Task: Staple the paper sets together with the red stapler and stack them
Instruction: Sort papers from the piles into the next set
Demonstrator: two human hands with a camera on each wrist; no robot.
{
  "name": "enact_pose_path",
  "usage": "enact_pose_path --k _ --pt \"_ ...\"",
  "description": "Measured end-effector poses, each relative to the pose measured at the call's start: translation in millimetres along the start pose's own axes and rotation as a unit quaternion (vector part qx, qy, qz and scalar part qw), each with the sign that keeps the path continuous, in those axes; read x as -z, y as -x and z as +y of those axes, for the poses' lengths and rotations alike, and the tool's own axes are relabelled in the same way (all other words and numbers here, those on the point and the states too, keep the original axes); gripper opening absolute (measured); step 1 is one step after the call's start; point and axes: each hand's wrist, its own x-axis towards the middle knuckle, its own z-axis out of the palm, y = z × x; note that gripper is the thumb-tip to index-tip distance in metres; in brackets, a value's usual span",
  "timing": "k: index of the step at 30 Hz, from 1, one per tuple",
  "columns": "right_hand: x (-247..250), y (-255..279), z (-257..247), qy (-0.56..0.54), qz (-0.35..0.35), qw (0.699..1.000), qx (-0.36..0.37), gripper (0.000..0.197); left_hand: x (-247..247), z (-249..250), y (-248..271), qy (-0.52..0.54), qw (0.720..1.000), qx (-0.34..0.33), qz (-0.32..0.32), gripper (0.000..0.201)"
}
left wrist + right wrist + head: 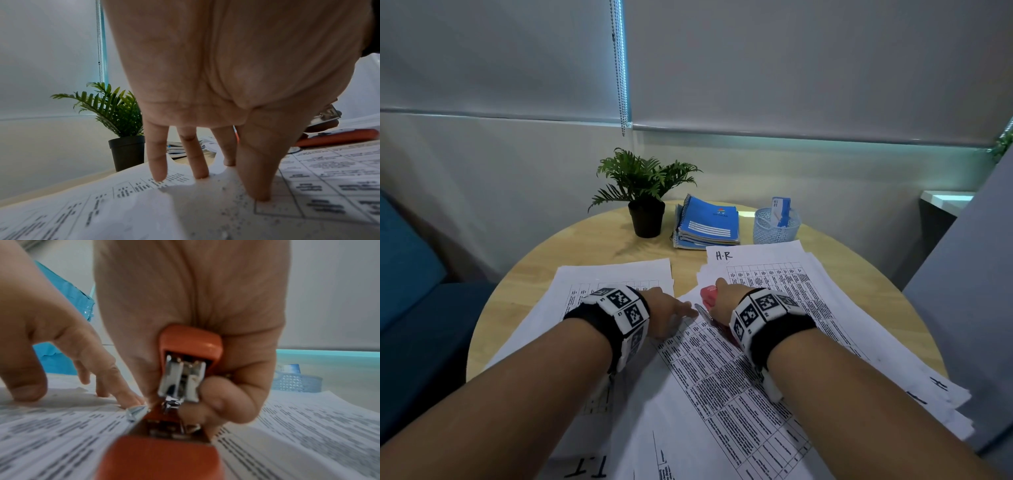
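The right hand (205, 353) grips the red metal-jawed stapler (185, 369) over a corner of the white printed paper set (722, 394). The left hand (667, 315) presses it with straight fingers (197, 159). If that pressure slips, the sheets could fan and staple crooked.

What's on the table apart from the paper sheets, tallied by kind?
Red stapler, gripped by the right hand: 1
Potted plant: 1
Stack of blue spiral notebooks, number in it unclear: 1
Light blue mesh basket: 1
Total: 4
The left hand presses flat on the papers.
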Motion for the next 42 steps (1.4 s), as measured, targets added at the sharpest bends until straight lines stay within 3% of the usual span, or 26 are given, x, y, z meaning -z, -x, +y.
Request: enact_pose_path --k 7,13,18,20,25,30,33,37,42 --pt "3 0 4 0.03 0.001 0.999 0.029 0.043 3 -1 -1 -0.055 0.998 -0.024 0.001 0.051" --pt "-2 -16 12 0.067 0.005 0.998 0.012 0.041 3 -3 -5 -0.047 0.999 -0.023 -0.015 0.052" --pt "-2 -29 15 0.141 -0.002 0.988 0.07 0.035 3 -3 -4 -0.043 0.999 -0.022 0.001 0.05" --pt "-4 -34 17 0.151 -0.005 0.986 0.071 0.034 1 -2 -4 -0.041 0.999 -0.03 0.007 0.06" --pt "-3 -31 15 0.15 -0.008 0.986 0.074 0.034 1 -5 -8 -0.047 0.999 -0.02 -0.002 0.053" --pt "0 -12 23 0.095 -0.012 0.995 0.039 0.034 4 -8 -13 -0.037 0.998 -0.038 -0.032 0.062" --pt "0 5 43 0.098 0.008 0.995 0.027 0.039 5 -10 -17 0.013 1.0 -0.027 -0.009 0.051" --pt "-19 1 84 0.084 0.043 0.994 -0.048 0.033 0 -7 -21 0.027 0.997 0.046 0.057 0.053" --pt "-24 -1 110 -0.005 0.039 0.987 -0.153 0.053 5 -3 -22 0.004 0.992 0.117 0.044 0.073"
